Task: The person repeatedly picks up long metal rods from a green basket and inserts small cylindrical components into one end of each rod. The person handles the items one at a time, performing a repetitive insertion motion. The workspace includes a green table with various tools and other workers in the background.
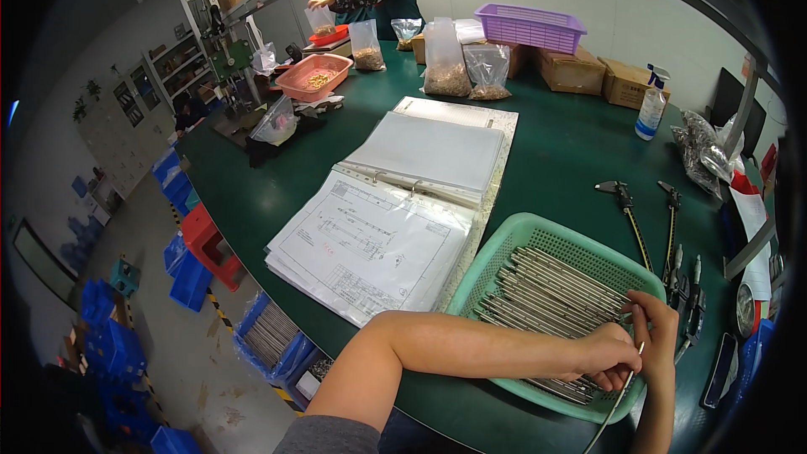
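Green tabletop (555, 160) bears a basket (580, 248), over whose near right corner the left hand (609, 353) pinches a thin rod (623, 392), best held lightly but steadily; whether the right hand (660, 328) grips it I cannot tell.

The rods (551, 290) look like smooth, shiny metal, their basket (601, 254) matt perforated plastic, the tabletop (555, 151) smooth with a soft sheen, the drawing sheets (370, 240) paper in glossy clear sleeves, the boxes (572, 71) dull cardboard, and the calipers (618, 193), small in view, probably metal.
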The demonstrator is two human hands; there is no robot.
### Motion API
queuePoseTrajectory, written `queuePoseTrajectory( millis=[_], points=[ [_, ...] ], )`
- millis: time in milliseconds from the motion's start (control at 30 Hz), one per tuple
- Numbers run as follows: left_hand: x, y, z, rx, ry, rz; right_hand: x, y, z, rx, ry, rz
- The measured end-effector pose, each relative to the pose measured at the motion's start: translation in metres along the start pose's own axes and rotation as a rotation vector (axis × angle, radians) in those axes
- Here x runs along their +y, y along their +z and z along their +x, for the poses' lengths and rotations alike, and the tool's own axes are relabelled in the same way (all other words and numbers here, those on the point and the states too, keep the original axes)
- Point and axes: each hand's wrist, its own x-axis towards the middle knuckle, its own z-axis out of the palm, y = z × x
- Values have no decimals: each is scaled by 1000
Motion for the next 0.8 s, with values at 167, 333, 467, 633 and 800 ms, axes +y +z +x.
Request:
queuePoseTrajectory(
  millis=[167, 333, 467, 633, 800],
  points=[
    [0, 1, -1, 23, 53, 35, 5, 2, -2, 31, 112, 146],
    [-2, 0, 1, 50, 82, 76, 9, 2, -3, 40, 163, 198],
    [0, 1, 0, 74, 88, 118, 6, -1, -2, 9, 152, 167],
    [-1, 0, 0, 91, 120, 169, 1, 0, -1, 10, 160, 156],
    [-1, 0, 1, 116, 112, 188, 3, 1, -2, 20, 124, 147]
  ],
)
